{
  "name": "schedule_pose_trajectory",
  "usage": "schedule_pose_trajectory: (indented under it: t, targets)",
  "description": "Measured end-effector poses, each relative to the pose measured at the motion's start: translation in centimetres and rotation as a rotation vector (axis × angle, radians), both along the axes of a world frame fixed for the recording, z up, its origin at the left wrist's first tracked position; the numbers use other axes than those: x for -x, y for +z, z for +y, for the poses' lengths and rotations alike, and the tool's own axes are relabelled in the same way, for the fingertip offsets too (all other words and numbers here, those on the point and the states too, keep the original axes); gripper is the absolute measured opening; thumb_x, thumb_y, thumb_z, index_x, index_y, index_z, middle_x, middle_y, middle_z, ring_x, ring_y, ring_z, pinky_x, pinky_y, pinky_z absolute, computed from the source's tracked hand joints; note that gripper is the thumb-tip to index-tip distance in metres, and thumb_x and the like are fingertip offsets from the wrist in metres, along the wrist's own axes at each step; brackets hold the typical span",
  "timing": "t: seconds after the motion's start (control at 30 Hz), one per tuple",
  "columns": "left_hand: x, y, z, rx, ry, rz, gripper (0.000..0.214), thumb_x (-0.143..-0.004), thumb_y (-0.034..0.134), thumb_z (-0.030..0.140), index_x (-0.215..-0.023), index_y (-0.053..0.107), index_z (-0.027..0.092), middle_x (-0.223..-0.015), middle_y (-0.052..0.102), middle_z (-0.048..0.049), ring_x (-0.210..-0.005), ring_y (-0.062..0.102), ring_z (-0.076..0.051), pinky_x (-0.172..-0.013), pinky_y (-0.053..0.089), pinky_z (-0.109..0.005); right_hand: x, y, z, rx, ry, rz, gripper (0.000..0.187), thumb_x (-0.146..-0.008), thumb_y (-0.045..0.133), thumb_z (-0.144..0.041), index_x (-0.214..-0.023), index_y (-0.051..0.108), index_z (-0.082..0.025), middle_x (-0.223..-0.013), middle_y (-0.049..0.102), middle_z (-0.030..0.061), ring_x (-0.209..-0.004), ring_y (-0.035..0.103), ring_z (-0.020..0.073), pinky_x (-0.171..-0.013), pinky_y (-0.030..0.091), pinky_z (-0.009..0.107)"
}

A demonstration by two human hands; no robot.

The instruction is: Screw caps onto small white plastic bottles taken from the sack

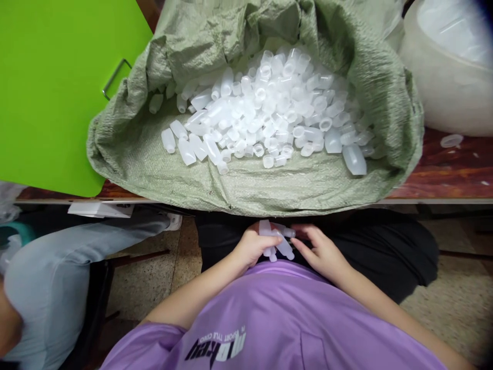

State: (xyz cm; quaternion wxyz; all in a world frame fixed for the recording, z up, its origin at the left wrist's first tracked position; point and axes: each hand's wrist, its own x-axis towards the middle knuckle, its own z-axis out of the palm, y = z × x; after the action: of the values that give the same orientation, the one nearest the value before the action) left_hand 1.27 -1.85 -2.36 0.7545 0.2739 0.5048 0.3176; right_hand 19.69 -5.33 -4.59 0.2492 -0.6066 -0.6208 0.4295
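My left hand (251,247) is closed around several small translucent white plastic bottles (284,247), held low over my lap. Their narrow necks point in different directions. Close by on the right, my right hand (321,253) has its thumb and fingers apart at the neck end of one bottle. Whether its fingertips touch that bottle I cannot tell. In front of me, a large pile of the same small bottles and short tube-like pieces (265,108) lies in an open green woven sack (269,190).
The sack rests on a reddish-brown table (442,174). A bright green board (50,92) with a metal handle (116,77) is at the left. At the right stands a whitish round container (439,82), near a loose clear ring (451,141). Another person's leg (50,288) is at the lower left.
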Motion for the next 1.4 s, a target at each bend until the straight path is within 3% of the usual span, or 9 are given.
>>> schedule_pose_trajectory:
  t: [0.1,0.27,0.4,0.57,0.77,0.87,1.0,1.27,1.4]
  targets:
    - [0.0,0.2,0.0,-0.031,-0.040,0.020,0.021,-0.056,0.074,0.018,-0.074,0.064,0.012,-0.062,0.063,-0.0031,-0.049,0.052,-0.012,-0.047,0.040,-0.023,0.1,-0.1,0.2,0.057,-0.004,0.025,0.042,-0.091,0.034,-0.049,-0.084,0.061,-0.019,-0.067,0.065,0.0044,-0.061,0.065,0.0172,-0.058,0.053,0.029]
    - [0.2,0.5,0.1,-0.069,0.004,0.024,0.020,-0.057,0.074,0.020,-0.073,0.064,0.013,-0.059,0.061,-0.0017,-0.048,0.052,-0.012,-0.046,0.040,-0.023,0.9,-0.2,0.6,-0.026,-0.037,0.014,0.039,-0.083,0.049,-0.052,-0.102,0.058,-0.018,-0.097,0.067,0.0095,-0.088,0.064,0.0213,-0.074,0.053,0.034]
    - [0.4,0.6,0.1,-0.117,0.006,0.047,0.019,-0.055,0.075,0.016,-0.071,0.065,0.012,-0.062,0.063,-0.0029,-0.054,0.055,-0.013,-0.052,0.043,-0.023,1.6,-0.4,0.9,-0.015,-0.014,0.027,0.049,-0.095,0.021,-0.044,-0.082,0.059,-0.016,-0.060,0.063,0.0034,-0.051,0.060,0.0146,-0.053,0.051,0.028]
    - [0.5,0.5,-0.1,-0.101,0.013,0.047,0.021,-0.058,0.074,0.022,-0.072,0.062,0.013,-0.057,0.060,-0.0003,-0.044,0.049,-0.010,-0.042,0.038,-0.022,1.8,0.3,1.5,-0.109,-0.010,-0.045,0.032,-0.086,0.042,-0.044,-0.099,0.056,-0.018,-0.094,0.064,0.0110,-0.085,0.061,0.0232,-0.078,0.049,0.039]
    - [0.6,0.2,-0.5,-0.112,0.023,0.042,0.023,-0.057,0.076,0.023,-0.072,0.062,0.012,-0.058,0.059,-0.0004,-0.047,0.050,-0.010,-0.045,0.040,-0.022,2.3,1.4,1.9,-0.079,0.040,-0.065,0.031,-0.086,0.037,-0.040,-0.091,0.059,-0.018,-0.088,0.064,0.0104,-0.083,0.060,0.0238,-0.076,0.046,0.037]
    - [0.6,0.0,-0.7,-0.125,0.036,0.026,0.028,-0.055,0.078,0.028,-0.071,0.061,0.012,-0.060,0.059,-0.0012,-0.050,0.051,-0.011,-0.047,0.040,-0.022,2.4,1.4,1.9,-0.029,0.032,-0.037,0.032,-0.081,0.044,-0.047,-0.079,0.059,-0.018,-0.079,0.062,0.0089,-0.079,0.058,0.0244,-0.072,0.044,0.037]
    - [0.8,-0.2,-0.9,-0.094,-0.022,-0.005,0.034,-0.056,0.079,0.033,-0.074,0.059,0.013,-0.055,0.057,0.0007,-0.041,0.049,-0.011,-0.041,0.038,-0.023,3.0,1.1,2.1,0.122,-0.001,0.078,0.045,-0.085,0.032,-0.051,-0.055,0.044,-0.021,-0.054,0.050,0.0011,-0.052,0.048,0.0149,-0.052,0.041,0.028]
    - [1.1,-0.4,-1.0,-0.094,-0.023,0.060,0.023,-0.058,0.075,0.023,-0.073,0.059,0.013,-0.057,0.059,0.0002,-0.045,0.051,-0.010,-0.046,0.041,-0.022,5.0,0.7,1.7,0.336,-0.049,0.211,0.045,-0.087,0.019,-0.049,-0.051,0.025,-0.023,-0.039,0.028,-0.0047,-0.036,0.027,0.0096,-0.037,0.028,0.025]
    - [1.0,-0.2,-0.8,-0.102,-0.020,0.035,0.018,-0.060,0.072,0.018,-0.072,0.060,0.013,-0.057,0.059,-0.0002,-0.046,0.052,-0.011,-0.046,0.041,-0.023,4.4,1.1,2.4,0.309,-0.019,0.143,0.051,-0.088,0.020,-0.051,-0.048,0.034,-0.023,-0.040,0.038,-0.0022,-0.037,0.036,0.0118,-0.040,0.033,0.026]
